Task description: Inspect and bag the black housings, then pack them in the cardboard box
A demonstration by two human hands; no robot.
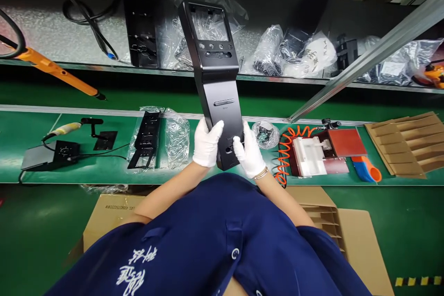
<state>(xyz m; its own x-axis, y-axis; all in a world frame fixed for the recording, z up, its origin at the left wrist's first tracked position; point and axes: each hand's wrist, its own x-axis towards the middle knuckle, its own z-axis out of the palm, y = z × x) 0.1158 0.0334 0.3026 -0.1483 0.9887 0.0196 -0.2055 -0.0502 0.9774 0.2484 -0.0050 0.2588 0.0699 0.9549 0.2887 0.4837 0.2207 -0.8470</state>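
A long black housing [224, 90] with a square window, a row of round holes and a slot marked MAX is held up over the bench, its window end pointing away from me. My left hand [207, 142], in a white glove, grips its lower left edge with the thumb on the front. On the lower right edge, my gloved right hand [250, 151] grips it too, its thumb near a small round hole. Left of my hands lies a similar black frame [147, 136] on clear plastic. A round plastic bag of small parts [265, 134] sits right of them.
An orange electric screwdriver [60, 73] hangs at left above a soldering station [52, 156]. To the right are a coiled orange air hose [286, 148], a white and red fixture [308, 156] and cardboard dividers [409, 143]. A metal post [367, 58] slants across. Bagged parts [268, 51] fill the shelf.
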